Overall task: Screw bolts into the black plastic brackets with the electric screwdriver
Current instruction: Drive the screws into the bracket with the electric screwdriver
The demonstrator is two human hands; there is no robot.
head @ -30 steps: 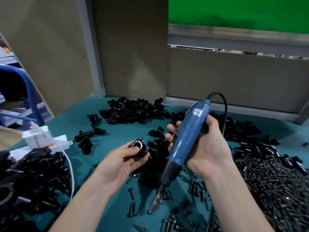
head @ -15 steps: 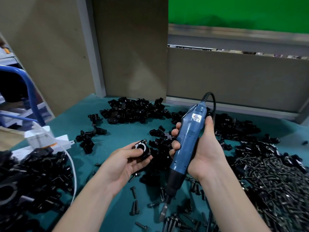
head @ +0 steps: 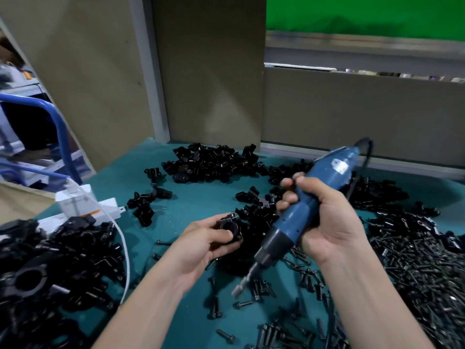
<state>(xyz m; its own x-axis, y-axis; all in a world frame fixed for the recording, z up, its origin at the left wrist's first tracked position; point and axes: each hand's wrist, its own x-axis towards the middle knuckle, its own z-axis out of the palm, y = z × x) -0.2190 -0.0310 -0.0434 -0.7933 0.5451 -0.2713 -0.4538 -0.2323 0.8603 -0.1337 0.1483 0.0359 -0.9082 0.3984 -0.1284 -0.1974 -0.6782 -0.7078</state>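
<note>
Frame centre: the left hand (head: 201, 244) curls thumb and fingers round a black bracket (head: 230, 226); beside it the right hand (head: 329, 222) wraps the blue electric screwdriver (head: 281, 235) — bit (head: 239, 289) tilted down-left, white label (head: 339, 165) too blurred to read

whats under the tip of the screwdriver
Loose bolts scattered on the teal table, just beside the bit of the electric screwdriver. The tool's body and the right hand cover part of the bracket pile behind.
</note>
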